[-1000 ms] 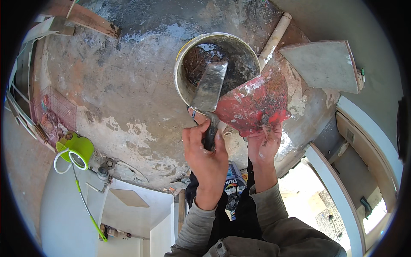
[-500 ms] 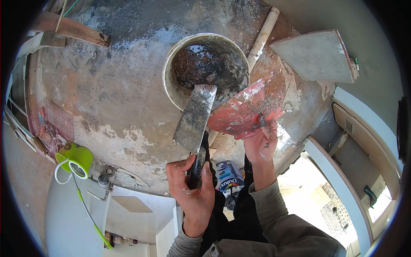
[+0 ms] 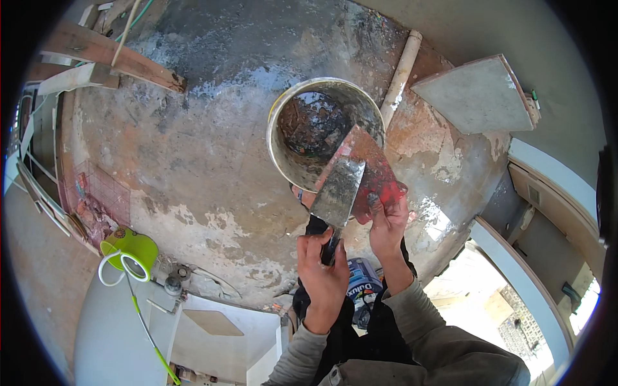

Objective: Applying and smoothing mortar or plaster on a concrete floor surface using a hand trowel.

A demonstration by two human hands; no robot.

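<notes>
My left hand (image 3: 324, 276) is closed round the black handle of a scraper (image 3: 340, 193), a wide, dirty metal blade pointing up and away. In my right hand (image 3: 389, 228), thumb on top, is a flat red plastic piece (image 3: 370, 161), smeared with grey dirt and tilted over the near right rim of a bucket (image 3: 275, 145). The scraper blade overlaps the red piece and seems to lie against it. Dark, wet-looking rubble (image 3: 313, 122) fills the bottom of the bucket. Part of the red piece is hidden behind the blade.
A pale pipe (image 3: 402, 77) and a grey board (image 3: 476, 96) lie beyond the bucket. Wooden planks (image 3: 109, 55) stand at far left. A green bucket (image 3: 132, 249) and a pink wire mesh (image 3: 100, 193) are at left. A paint can (image 3: 364, 276) stands between my legs.
The red piece has swung left and tipped up over the bucket's rim; the loose grit on it has mostly gone. The scraper has moved right onto it. The whole view has shifted slightly.
</notes>
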